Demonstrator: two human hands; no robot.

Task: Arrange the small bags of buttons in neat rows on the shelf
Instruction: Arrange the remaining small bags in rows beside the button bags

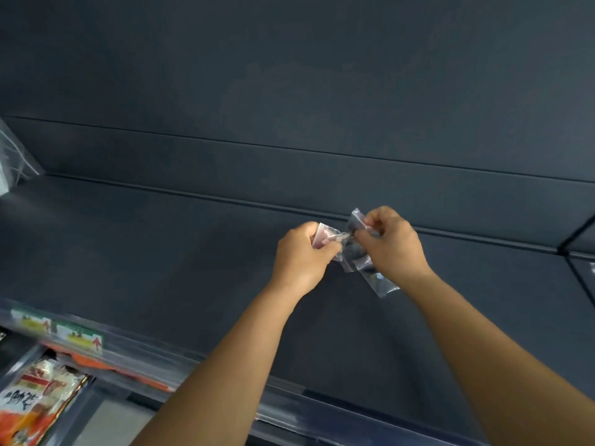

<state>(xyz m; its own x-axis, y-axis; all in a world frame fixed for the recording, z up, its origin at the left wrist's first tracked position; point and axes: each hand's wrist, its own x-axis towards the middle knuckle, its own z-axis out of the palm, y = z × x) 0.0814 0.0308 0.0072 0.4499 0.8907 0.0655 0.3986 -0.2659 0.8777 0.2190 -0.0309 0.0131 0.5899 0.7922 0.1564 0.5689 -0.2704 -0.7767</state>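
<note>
Two small clear bags held up over the middle of the dark shelf (161, 252), toward its back edge. Left hand (301, 252) curls fingers around one bag (325, 238) with pinkish contents, too blurred to count. Right hand (391, 244) pinches the other bag (363, 262), which hangs down with dark bits inside. Bags touch between the hands. More clear plastic (13, 156) at the shelf's left end. Two price tags (80, 338) on the front edge; one snack packet (29, 403) below.
</note>
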